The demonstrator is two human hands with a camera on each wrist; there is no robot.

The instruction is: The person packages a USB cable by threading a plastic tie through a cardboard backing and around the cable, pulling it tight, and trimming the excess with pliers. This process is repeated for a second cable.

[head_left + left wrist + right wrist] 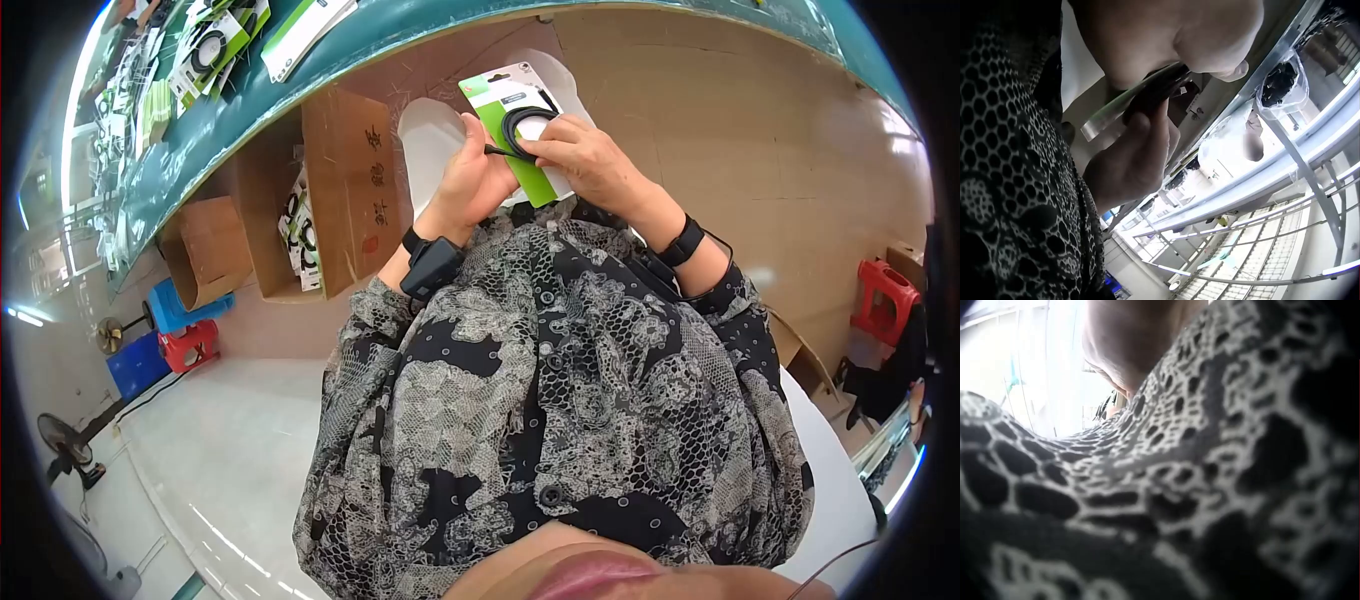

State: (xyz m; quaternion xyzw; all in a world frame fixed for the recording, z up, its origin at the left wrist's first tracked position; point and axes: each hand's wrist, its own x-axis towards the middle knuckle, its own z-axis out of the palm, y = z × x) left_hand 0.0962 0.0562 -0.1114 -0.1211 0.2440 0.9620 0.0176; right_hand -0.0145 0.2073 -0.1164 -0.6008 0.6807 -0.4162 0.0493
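In the head view, a green and white packaging card (pixel 541 187) is held in front of the body, with a coiled black cable (pixel 512 122) lying against its face. My left hand (pixel 473 183) holds the card from its left side, thumb pointing up and fingertips hidden behind it. From the right, my right hand (pixel 592 165) pinches the coil against the card with thumb and fingers. A short black cable end sticks out toward the left palm. The left wrist view shows the card (pixel 1100 120) edge-on between both hands. Patterned cloth covers most of the right wrist view.
A green-topped table (pixel 400 55) curves across the far side, bearing piles of carded cables (pixel 208 52). Below it stands a cardboard box (pixel 345 190) with more carded cables inside. Red stools (pixel 885 300) stand at the right, and a fan (pixel 62 440) at the left.
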